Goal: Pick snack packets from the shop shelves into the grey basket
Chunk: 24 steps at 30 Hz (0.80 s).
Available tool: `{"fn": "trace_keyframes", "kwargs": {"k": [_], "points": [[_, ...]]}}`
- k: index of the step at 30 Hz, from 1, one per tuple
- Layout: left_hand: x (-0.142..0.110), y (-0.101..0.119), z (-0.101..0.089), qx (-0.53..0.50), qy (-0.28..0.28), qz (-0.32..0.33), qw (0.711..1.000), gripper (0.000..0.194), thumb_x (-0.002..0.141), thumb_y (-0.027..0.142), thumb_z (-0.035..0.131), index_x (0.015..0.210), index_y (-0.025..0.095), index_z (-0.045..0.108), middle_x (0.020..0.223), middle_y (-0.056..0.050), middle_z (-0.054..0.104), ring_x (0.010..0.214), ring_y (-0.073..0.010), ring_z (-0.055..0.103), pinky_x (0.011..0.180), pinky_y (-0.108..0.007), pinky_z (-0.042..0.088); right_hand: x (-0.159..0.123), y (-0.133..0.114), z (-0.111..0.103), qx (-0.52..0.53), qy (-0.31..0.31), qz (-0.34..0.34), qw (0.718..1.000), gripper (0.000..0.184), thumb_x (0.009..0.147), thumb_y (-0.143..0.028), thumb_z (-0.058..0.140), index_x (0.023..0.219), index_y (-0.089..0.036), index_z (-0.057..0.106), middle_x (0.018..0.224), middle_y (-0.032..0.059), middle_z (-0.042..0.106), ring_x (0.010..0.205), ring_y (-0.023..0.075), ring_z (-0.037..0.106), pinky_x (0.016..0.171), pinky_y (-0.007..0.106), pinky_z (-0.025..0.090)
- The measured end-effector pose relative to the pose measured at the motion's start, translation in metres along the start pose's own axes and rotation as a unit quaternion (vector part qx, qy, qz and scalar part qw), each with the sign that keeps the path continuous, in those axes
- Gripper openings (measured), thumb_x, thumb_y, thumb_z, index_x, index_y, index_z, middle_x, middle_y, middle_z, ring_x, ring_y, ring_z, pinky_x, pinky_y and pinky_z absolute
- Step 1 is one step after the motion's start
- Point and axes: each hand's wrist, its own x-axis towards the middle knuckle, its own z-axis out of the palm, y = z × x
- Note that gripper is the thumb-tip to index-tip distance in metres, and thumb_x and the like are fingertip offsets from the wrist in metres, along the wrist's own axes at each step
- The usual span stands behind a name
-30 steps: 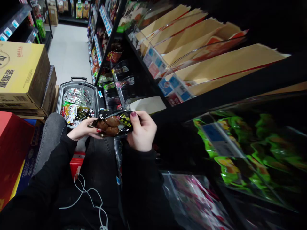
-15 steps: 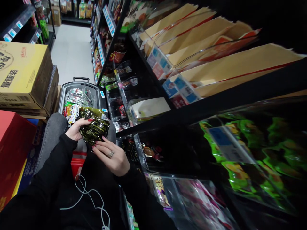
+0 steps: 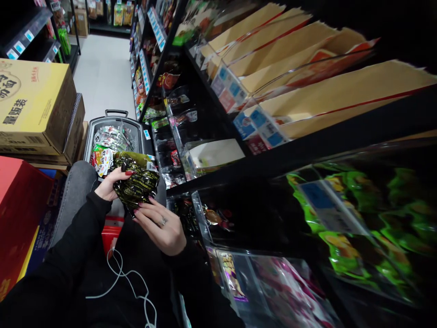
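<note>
Over the near end of the grey basket (image 3: pixel 89 132), my left hand (image 3: pixel 114 181) grips a shiny black snack packet (image 3: pixel 138 182) with yellow-green print, thumb on top. It is unclear whether this is one packet or a stack. My right hand (image 3: pixel 164 228), a ring on one finger, closes on the packet's lower right edge; its thumb is hidden. Inside the basket, silvery clear packets (image 3: pixel 112 139) lie behind a white and orange packet (image 3: pixel 102 161).
To the left stand a yellow carton (image 3: pixel 37 100) and a red box (image 3: pixel 20 214). Black shelving (image 3: pixel 273 157) with clear bins, brown paper-like boxes (image 3: pixel 307 59) and green packets (image 3: pixel 341 250) rises on the right. A white cable (image 3: pixel 131 273) hangs below my hands near a red stool-like object (image 3: pixel 111 232).
The black packet now lies flatter and more spread between my hands, showing more of its printed face. Both hands stay nearly in place, and the view shifts slightly.
</note>
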Motion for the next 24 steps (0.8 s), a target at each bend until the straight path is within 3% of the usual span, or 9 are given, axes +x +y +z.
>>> {"fn": "trace_keyframes", "kwargs": {"k": [16, 24], "points": [[-0.0003, -0.0018, -0.0032, -0.003, -0.019, 0.007, 1.000, 0.032, 0.047, 0.019, 0.074, 0.075, 0.013, 0.062, 0.079, -0.005, 0.068, 0.086, -0.0253, 0.065, 0.082, -0.038, 0.050, 0.0037, -0.0034, -0.0043, 0.001, 0.003, -0.002, 1.000, 0.020, 0.074, -0.008, 0.068, 0.092, -0.011, 0.061, 0.079, 0.0049, 0.068, 0.084, 0.0168, 0.065, 0.091, 0.038, 0.053], [0.0033, -0.0029, 0.0003, -0.017, 0.018, 0.012, 1.000, 0.029, 0.051, 0.021, 0.075, 0.076, 0.011, 0.064, 0.072, -0.004, 0.067, 0.077, -0.0211, 0.065, 0.073, -0.032, 0.050, 0.0023, 0.0007, -0.0043, -0.012, 0.006, 0.005, 1.000, 0.021, 0.074, -0.009, 0.067, 0.094, -0.011, 0.061, 0.080, 0.0065, 0.068, 0.086, 0.0185, 0.065, 0.090, 0.041, 0.053]]}}
